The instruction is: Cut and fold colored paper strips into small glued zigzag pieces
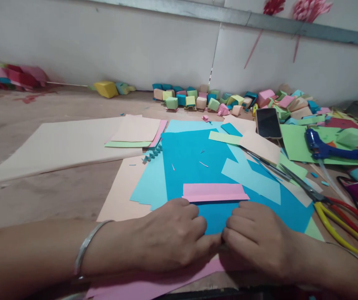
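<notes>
A pink paper strip (pixel 215 192) with a crease along its length lies on blue sheets (pixel 194 154). Just below its left end is my left hand (pixel 174 235), fingers curled under. My right hand (pixel 257 235) is closed in the same way near the strip's right end. The thumbs and forefingers of both hands meet at the near edge of the blue paper; whatever they press or pinch there is hidden. A larger pink sheet (pixel 163 285) lies beneath my wrists at the table's front edge.
Scissors (pixel 313 191) and a blue glue gun (pixel 331 146) lie to the right, with a phone (pixel 268 123) behind. Small folded paper boxes (pixel 190 101) line the wall. Cream sheets (pixel 73 141) lie at the left.
</notes>
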`<action>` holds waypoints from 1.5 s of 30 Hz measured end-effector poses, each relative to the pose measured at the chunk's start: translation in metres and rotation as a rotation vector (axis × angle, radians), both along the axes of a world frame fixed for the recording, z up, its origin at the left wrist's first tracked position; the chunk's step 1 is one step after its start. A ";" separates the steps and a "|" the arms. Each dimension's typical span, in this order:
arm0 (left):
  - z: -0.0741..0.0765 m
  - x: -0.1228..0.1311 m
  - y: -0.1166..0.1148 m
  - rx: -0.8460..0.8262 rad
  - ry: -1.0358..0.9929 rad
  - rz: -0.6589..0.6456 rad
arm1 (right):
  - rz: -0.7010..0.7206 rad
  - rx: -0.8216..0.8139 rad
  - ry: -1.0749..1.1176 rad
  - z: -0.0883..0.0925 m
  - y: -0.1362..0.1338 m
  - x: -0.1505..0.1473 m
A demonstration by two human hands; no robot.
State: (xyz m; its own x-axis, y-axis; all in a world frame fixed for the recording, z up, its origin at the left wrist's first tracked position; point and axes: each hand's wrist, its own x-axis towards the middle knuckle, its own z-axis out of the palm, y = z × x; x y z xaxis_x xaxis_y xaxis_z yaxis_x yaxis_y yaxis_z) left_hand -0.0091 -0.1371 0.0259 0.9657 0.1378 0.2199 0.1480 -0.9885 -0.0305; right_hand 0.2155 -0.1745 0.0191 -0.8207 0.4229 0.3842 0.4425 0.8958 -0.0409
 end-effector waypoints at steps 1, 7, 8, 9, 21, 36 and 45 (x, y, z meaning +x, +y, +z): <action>0.001 -0.001 0.001 0.010 -0.042 -0.010 | -0.006 -0.004 0.017 0.000 0.000 0.001; 0.004 -0.004 0.016 -0.017 -0.382 0.193 | -0.009 -0.150 0.047 0.009 -0.002 0.008; 0.002 -0.004 0.018 -0.033 -0.410 0.242 | 0.043 -0.196 0.041 0.013 -0.002 0.008; 0.000 -0.003 0.020 -0.054 -0.418 0.271 | 0.098 -0.236 0.053 0.017 -0.001 0.007; -0.011 -0.002 0.022 0.019 -0.042 0.267 | -0.425 -0.203 0.129 -0.012 0.035 0.023; -0.013 0.000 0.031 -0.058 0.001 0.381 | -0.236 -0.556 0.050 0.002 0.018 0.004; -0.003 -0.001 0.023 -0.217 -0.134 0.249 | -0.321 0.015 0.015 -0.013 0.026 0.007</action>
